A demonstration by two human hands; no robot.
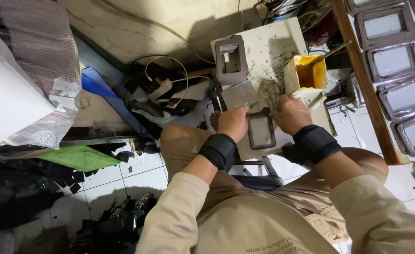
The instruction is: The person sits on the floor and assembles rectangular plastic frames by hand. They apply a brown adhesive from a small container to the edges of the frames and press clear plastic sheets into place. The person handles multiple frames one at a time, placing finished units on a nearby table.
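**Both hands pinch the dark frame flat on the stained table**

The small white table (282, 40) carries a grey frame stack (231, 59) at its far left corner and a yellow glue pot (307, 73) on the right edge. At the near edge, the left hand (233, 123) and right hand (290, 114) pinch the dark rectangular card frame (261, 131) by its sides. Pressing evenly should keep it flat and square.

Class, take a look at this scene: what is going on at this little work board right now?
A seated person presses both hands on a dark rectangular frame piece lying on a small white board over their lap. The left hand holds its left edge, the right hand its right. A similar brown frame and an open box of orange paste sit further up the board. More framed pieces lie in rows at right.
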